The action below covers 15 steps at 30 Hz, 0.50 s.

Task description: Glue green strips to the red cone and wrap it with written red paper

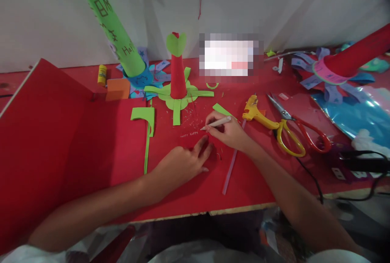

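Right hand (230,133) pinches a white pen (223,121); the loosely spread, empty left hand (183,164) should rest clear of the lettering (193,133).

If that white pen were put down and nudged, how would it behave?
The white pen would probably roll, since it looks rounded. It seems stiff, looking straight in the right hand, and likely light, being slim.

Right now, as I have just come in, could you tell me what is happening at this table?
A person's right hand holds a white pen, its tip at the end of small white writing on the red table. The left hand rests beside the writing, holding nothing visible. Beyond stands a red cone on a green base; a glue gun and scissors lie to the right.
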Available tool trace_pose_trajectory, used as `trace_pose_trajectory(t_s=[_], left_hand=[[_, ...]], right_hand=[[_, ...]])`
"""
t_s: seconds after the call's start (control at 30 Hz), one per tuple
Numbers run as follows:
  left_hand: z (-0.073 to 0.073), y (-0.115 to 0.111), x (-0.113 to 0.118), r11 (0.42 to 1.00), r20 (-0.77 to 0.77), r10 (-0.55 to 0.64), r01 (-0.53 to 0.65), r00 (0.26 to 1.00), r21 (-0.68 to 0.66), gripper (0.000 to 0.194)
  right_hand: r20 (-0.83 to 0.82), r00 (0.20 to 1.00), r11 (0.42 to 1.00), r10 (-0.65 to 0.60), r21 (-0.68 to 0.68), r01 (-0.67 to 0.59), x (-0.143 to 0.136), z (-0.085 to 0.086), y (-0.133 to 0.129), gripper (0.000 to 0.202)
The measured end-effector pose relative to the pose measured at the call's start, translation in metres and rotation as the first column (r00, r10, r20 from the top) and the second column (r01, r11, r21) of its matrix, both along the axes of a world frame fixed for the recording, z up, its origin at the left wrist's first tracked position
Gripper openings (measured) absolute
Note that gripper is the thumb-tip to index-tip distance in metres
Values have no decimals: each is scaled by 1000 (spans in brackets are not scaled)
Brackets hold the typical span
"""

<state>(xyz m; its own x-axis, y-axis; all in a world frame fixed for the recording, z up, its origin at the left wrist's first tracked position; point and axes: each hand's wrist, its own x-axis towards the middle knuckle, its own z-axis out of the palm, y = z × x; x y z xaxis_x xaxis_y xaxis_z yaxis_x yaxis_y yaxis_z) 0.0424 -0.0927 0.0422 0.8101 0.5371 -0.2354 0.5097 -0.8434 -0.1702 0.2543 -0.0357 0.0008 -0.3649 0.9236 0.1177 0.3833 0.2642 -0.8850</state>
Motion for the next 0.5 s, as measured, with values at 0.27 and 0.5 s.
trace_pose_trajectory(t_s=[0.27, 0.5], left_hand=[[-6, -4, 1, 999, -16, 17, -17, 1000, 30, 63], [-7, -4, 0, 1000, 16, 18, -19, 1000, 17, 65]], right_hand=[[-42, 999, 999, 21, -38, -23, 4, -4, 4, 8], [-30, 999, 999, 14, -49, -15, 4, -6, 3, 8]])
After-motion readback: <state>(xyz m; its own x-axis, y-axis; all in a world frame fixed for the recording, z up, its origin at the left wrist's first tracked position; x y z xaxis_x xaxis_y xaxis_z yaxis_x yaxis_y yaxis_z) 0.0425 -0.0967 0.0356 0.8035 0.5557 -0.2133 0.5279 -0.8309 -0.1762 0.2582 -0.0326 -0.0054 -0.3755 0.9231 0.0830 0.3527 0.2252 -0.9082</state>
